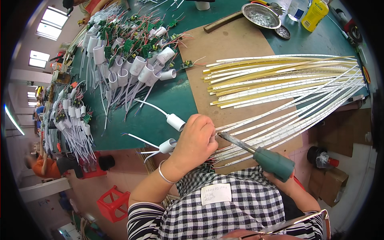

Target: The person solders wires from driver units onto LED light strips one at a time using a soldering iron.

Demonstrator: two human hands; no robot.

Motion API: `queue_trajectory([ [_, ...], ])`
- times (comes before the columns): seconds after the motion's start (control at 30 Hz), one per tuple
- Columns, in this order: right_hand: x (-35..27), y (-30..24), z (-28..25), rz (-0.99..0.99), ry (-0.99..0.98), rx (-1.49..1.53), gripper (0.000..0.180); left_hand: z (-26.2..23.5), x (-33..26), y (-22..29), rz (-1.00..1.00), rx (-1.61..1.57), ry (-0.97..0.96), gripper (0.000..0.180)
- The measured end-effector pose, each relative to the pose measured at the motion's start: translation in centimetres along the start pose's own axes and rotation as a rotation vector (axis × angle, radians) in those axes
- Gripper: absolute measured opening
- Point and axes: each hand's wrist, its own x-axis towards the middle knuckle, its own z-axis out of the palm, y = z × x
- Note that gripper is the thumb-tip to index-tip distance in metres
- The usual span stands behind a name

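My left hand [197, 138], with a bangle on its wrist, is closed at the near ends of the white LED strips [276, 116]. What its fingers pinch is hidden behind the knuckles. In my right hand [285, 182] is a soldering iron [274, 162] with a green handle. Its dark tip points left, close to my left fingertips and the strip ends; whether it touches them I cannot tell. Just left of my left hand lie a white plastic sleeve [175, 122] and another white sleeve [167, 146], each with a white cable.
White sleeves with cables and green circuit boards [130, 46] are heaped at the far left. Yellow-backed LED strips [280, 78] lie on brown board [196, 86]. A metal bowl [262, 16], wooden bar [224, 21] and yellow bottle [316, 15] stand far right. A red stool [114, 204] stands below left.
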Motion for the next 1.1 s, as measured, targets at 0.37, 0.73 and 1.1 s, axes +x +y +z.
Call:
queue_trajectory([
  [0.37, -0.44, -0.71, -0.3, 0.281, -0.011, 0.342, 0.038, 0.05, 0.01, -0.03, -0.004, 0.008, -0.003, 0.019],
  [0.73, -0.74, -0.44, -0.14, 0.294, 0.127, 0.43, 0.027, 0.01, 0.1, 0.15, -0.008, 0.001, -0.007, 0.016],
  [1.1, -0.44, -0.46, -0.61, 0.193, 0.304, 0.671, 0.031, 0.07, -0.07, 0.21, -0.053, 0.001, -0.031, 0.017],
])
